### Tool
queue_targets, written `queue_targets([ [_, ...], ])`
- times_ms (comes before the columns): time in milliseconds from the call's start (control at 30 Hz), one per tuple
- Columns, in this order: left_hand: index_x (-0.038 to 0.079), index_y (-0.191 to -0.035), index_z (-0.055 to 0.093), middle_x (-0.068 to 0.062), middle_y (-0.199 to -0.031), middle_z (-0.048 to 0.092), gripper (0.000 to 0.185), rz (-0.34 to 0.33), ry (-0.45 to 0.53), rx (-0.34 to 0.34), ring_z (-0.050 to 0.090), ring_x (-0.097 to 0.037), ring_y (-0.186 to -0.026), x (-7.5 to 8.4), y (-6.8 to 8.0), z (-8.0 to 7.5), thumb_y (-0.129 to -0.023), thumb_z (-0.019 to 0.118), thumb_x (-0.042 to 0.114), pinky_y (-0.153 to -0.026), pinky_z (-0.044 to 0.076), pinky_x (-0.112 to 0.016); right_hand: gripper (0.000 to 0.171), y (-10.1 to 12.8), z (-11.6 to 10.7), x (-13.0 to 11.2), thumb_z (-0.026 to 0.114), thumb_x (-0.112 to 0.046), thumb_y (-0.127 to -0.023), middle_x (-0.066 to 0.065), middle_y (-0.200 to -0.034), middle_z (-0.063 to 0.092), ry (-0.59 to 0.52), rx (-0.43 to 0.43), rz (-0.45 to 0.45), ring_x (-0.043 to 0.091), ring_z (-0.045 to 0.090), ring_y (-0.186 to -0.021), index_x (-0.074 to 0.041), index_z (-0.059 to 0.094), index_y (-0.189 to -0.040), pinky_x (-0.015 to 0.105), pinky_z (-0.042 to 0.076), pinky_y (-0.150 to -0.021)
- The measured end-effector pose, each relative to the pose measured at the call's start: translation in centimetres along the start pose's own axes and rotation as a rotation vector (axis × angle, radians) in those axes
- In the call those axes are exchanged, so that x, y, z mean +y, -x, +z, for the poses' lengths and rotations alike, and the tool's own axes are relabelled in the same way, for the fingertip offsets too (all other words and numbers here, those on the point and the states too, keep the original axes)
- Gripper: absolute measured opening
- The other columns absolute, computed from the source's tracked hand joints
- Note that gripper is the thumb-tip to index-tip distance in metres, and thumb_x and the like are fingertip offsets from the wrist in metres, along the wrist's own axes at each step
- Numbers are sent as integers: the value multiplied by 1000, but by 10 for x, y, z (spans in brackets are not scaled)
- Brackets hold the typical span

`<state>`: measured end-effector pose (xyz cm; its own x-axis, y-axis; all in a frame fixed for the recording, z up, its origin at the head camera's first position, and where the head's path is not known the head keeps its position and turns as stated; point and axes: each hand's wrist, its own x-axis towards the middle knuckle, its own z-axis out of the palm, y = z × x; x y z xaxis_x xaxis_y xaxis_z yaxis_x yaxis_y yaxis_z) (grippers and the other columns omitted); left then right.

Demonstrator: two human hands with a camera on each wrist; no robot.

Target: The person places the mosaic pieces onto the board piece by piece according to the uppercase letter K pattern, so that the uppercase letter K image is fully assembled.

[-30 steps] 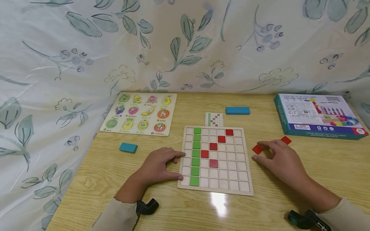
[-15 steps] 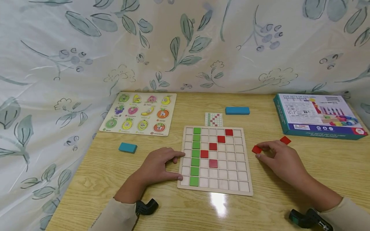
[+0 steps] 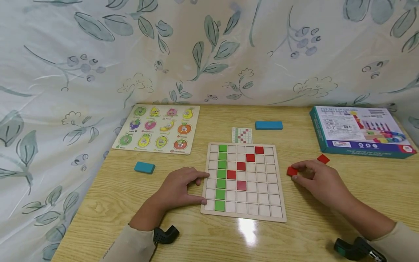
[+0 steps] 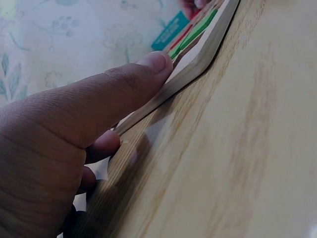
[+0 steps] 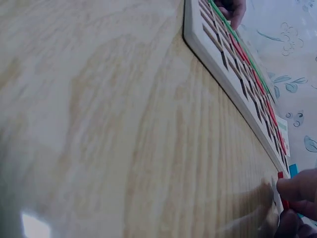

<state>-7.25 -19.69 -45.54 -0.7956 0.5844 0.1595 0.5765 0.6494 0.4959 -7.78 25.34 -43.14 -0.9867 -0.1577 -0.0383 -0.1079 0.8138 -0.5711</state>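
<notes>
A wooden grid board (image 3: 262,205) lies in front of me, with a full green column (image 3: 222,178) and a diagonal of red tiles (image 3: 241,166). My left hand (image 3: 203,187) rests against the board's left edge, the thumb (image 4: 148,69) pressing the rim (image 4: 198,64). On the table right of the board, my right hand (image 3: 296,174) pinches a loose red tile (image 3: 292,171) between thumb and forefinger. The right wrist view shows that tile (image 5: 281,174) at my fingertips (image 5: 297,188). A second red tile (image 3: 323,158) lies just beyond the hand.
A small pattern card (image 3: 242,135) lies behind the board. Blue blocks sit at the back (image 3: 268,125) and at the left (image 3: 144,167). A fruit peg puzzle (image 3: 158,128) is back left, a teal toy box (image 3: 360,131) back right. Leaf-print cloth (image 3: 209,54) hangs behind.
My right thumb has closed in on the loose red tile, which now sits pinched and nudged slightly. The left hand has stayed on the board's edge.
</notes>
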Motion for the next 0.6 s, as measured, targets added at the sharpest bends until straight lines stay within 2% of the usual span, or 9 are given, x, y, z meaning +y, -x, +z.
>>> queue_targets([
  [133,23,-134,72,16,-98,56,68,6,2,6,51,-6,-91,0,0,0,-78,94,54,-81,46,-31,33,2,1,-5,83,-23,-96,17,-128,69,-26,-21,1,29,59,-98,-10,75,-126,37,49,-77],
  [267,23,-135,72,16,-98,56,68,4,2,3,51,-6,-91,0,0,-1,-78,94,54,-81,46,-31,32,6,5,-13,83,-26,-96,10,-122,70,-60,-29,-16,22,56,-86,-15,76,-125,30,46,-67],
  [400,23,-135,72,16,-98,56,68,1,4,-2,51,-6,-91,0,-1,-1,-78,94,55,-80,45,-31,30,11,9,-23,85,-26,-95,1,-116,69,-79,-25,-69,16,53,-75,-19,77,-123,28,43,-62],
  [600,23,-135,72,16,-98,56,68,0,8,-3,51,-5,-92,0,-1,-1,-78,94,55,-80,46,-30,29,14,16,-35,87,-24,-92,-5,-106,66,-99,-57,-151,11,52,-71,-23,77,-120,27,42,-61],
])
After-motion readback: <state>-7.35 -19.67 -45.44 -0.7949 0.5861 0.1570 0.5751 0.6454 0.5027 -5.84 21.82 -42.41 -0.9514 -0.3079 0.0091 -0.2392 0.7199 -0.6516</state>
